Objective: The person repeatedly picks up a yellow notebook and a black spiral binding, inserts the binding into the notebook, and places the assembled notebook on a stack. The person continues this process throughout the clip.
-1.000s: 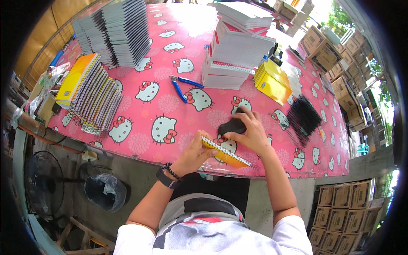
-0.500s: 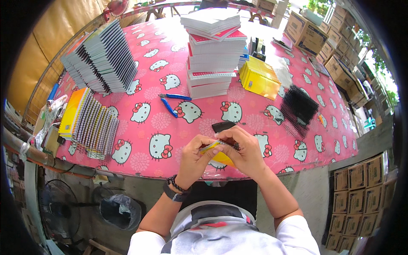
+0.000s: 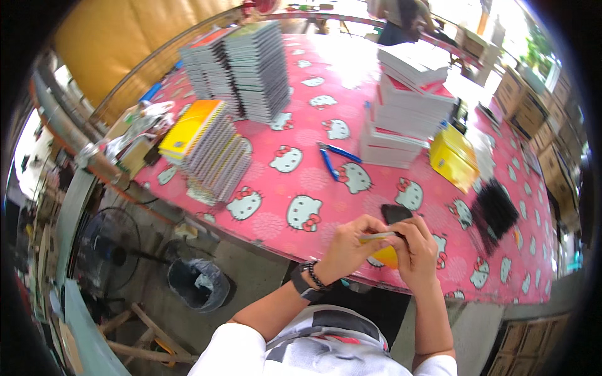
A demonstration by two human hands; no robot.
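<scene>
Close to the table's near edge, my left hand (image 3: pixel 348 248) and my right hand (image 3: pixel 419 252) pinch a small notebook (image 3: pixel 385 256) with a yellow cover. It is held edge-up between my fingertips, which hide most of its top edge. Just beyond my fingers lies a dark, flat object (image 3: pixel 396 214) whose kind I cannot make out. Farther off, blue-handled pliers (image 3: pixel 331 164) rest on the pink patterned tablecloth (image 3: pixel 269 216) with their handles spread.
Spiral notebooks stand stacked at left (image 3: pixel 210 156), with taller stacks (image 3: pixel 257 72) behind. A tall pile of white page blocks (image 3: pixel 401 113) stands beyond the pliers. Right of it are yellow covers (image 3: pixel 453 156) and black binding coils (image 3: pixel 495 213). A lined bin (image 3: pixel 197 285) sits below.
The view has swung left, so the table and its stacks appear turned and shifted right. Both hands still grip the notebook. A person now shows at the far side.
</scene>
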